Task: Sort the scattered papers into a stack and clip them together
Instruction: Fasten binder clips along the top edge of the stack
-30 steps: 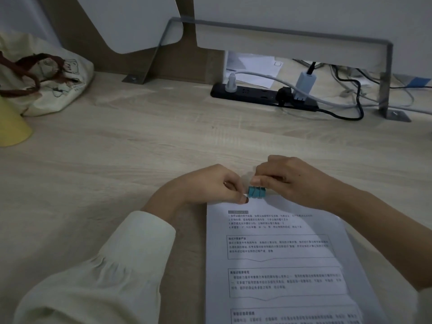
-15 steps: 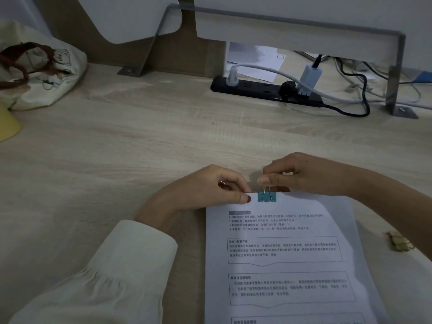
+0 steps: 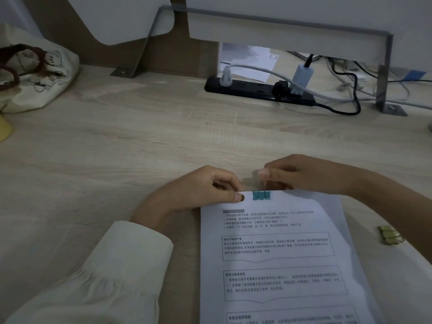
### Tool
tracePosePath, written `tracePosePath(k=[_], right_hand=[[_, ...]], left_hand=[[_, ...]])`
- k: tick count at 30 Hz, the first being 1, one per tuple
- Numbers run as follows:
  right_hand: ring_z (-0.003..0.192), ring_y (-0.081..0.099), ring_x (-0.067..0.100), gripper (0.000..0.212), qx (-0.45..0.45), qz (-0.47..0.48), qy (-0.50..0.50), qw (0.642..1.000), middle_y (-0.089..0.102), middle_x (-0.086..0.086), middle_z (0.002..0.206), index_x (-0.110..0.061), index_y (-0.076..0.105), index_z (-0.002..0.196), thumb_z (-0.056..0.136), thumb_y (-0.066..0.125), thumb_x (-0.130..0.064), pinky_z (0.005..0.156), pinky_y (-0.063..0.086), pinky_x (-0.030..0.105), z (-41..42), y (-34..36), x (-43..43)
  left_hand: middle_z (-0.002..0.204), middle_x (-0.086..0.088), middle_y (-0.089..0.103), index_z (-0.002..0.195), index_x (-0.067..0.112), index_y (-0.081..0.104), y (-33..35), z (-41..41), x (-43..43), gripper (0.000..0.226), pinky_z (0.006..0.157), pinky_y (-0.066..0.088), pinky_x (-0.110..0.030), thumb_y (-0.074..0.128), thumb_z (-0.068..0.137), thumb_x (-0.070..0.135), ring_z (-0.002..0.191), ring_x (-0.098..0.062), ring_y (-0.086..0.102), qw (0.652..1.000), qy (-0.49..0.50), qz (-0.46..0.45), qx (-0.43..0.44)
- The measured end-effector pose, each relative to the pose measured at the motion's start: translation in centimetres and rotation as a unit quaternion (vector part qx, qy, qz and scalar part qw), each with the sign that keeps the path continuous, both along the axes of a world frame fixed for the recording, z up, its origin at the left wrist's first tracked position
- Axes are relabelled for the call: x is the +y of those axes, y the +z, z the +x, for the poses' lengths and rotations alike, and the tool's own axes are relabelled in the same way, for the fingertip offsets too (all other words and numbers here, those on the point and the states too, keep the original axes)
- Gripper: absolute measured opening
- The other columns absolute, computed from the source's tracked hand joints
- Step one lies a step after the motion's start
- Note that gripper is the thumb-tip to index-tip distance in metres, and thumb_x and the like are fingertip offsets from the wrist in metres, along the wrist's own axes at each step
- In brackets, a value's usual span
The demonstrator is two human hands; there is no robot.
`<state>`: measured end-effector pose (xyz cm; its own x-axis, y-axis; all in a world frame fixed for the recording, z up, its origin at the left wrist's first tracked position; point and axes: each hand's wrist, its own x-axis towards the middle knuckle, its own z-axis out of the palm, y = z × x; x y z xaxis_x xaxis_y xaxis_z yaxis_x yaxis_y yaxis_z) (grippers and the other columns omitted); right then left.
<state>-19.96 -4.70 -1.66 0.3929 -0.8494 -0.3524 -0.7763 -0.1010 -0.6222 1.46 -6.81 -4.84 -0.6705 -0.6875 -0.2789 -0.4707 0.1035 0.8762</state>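
A stack of printed papers (image 3: 275, 253) lies on the wooden desk in front of me, its top edge pointing away. A teal binder clip (image 3: 261, 195) is clamped on the middle of that top edge. My left hand (image 3: 201, 190) pinches the top left corner of the stack, thumb on the sheet just left of the clip. My right hand (image 3: 301, 174) hovers right behind the clip, its fingertips pinched on the clip's thin wire handles, which look blurred.
A yellow-green binder clip (image 3: 390, 235) lies on the desk right of the papers. A black power strip (image 3: 257, 88) with plugs and cables sits at the back. A cream cloth bag (image 3: 35, 78) and a yellow object (image 3: 4, 129) are at the far left.
The clip went from being held between my fingers above the edge to sitting clamped on the papers' top edge. My right hand has lifted slightly with the wire handles.
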Motion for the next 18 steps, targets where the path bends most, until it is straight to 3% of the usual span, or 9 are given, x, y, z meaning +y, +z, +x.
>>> tracePosePath(k=[2,6,12,15,18], right_hand=[[0.063,0.054,0.01,0.055,-0.009,-0.064,-0.069,0.996,0.06,-0.005,0.066,-0.02,0.064,0.073,0.077,0.032,-0.064,0.067,0.044,0.025,-1.3,0.3,0.6],[0.068,0.056,0.02,0.042,0.084,-0.164,-0.182,0.966,0.062,0.002,0.071,-0.017,0.064,0.074,0.094,0.036,-0.042,0.066,0.043,0.03,-6.2,1.1,3.3],[0.065,0.057,0.024,0.043,0.186,-0.153,-0.301,0.922,0.061,0.007,0.068,-0.017,0.058,0.068,0.091,0.036,-0.047,0.06,0.041,0.031,-11.8,0.7,10.3],[0.065,0.058,0.02,0.046,0.238,-0.096,-0.315,0.914,0.062,0.006,0.07,-0.015,0.057,0.075,0.089,0.035,-0.053,0.06,0.041,0.03,-12.0,-0.2,12.8],[0.057,0.053,0.018,0.044,0.233,-0.113,-0.311,0.914,0.055,0.003,0.06,-0.014,0.05,0.066,0.093,0.038,-0.046,0.053,0.034,0.028,-11.4,-1.8,13.9]], left_hand=[[0.089,-0.004,0.072,0.09,0.017,0.07,0.1,0.0,0.0,0.01,0.064,0.045,-0.007,0.065,0.084,0.021,0.074,0.0,0.061,1.0,-0.004,-0.005,-0.006],[0.081,0.007,0.066,0.088,0.015,0.071,0.1,-0.4,0.2,0.009,0.063,0.042,-0.006,0.067,0.082,0.021,0.068,0.005,0.056,0.998,0.001,-0.05,-0.024],[0.083,0.011,0.058,0.081,0.017,0.066,-0.1,-1.1,0.9,0.014,0.075,0.043,-0.023,0.07,0.076,0.029,0.077,-0.005,0.053,0.982,0.024,-0.166,-0.09],[0.088,0.01,0.059,0.078,0.023,0.062,-0.2,-1.7,1.8,0.012,0.078,0.045,-0.028,0.069,0.074,0.031,0.085,-0.007,0.053,0.97,0.028,-0.221,-0.096],[0.09,0.01,0.058,0.08,0.026,0.06,-0.3,-2.3,2.5,0.011,0.079,0.046,-0.031,0.068,0.075,0.031,0.087,-0.009,0.053,0.965,0.038,-0.239,-0.096]])
